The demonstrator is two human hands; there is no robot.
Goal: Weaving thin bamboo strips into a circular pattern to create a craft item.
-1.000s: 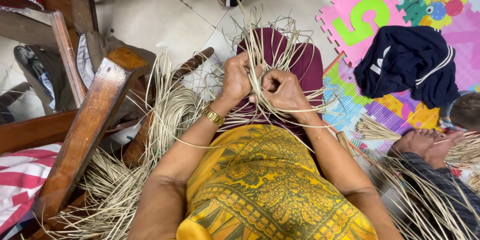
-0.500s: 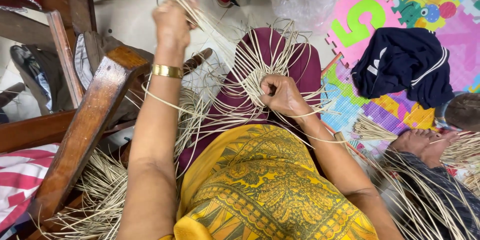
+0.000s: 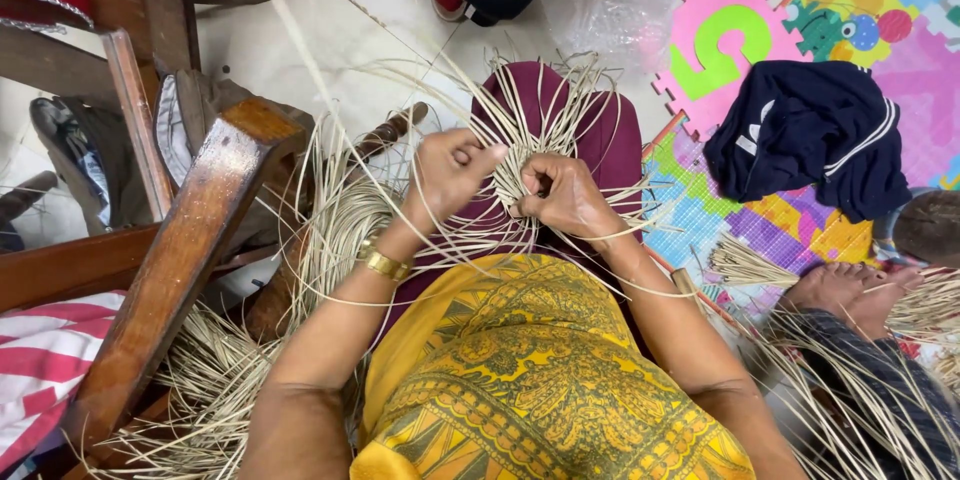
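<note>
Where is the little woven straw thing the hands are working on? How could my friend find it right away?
Look at the dark maroon cloth stretched over the person's lap, above the yellow patterned dress. In its middle, between the left hand and right hand, sits a small pale woven straw piece. Unlike the loose straw bundles beside the chair, its strands are plaited together and fan out like rays.

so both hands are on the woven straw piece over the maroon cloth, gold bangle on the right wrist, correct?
Not quite: the head view shows the gold bangle on the left wrist. Left hand and right hand do both work the woven straw piece over the maroon cloth.
</note>
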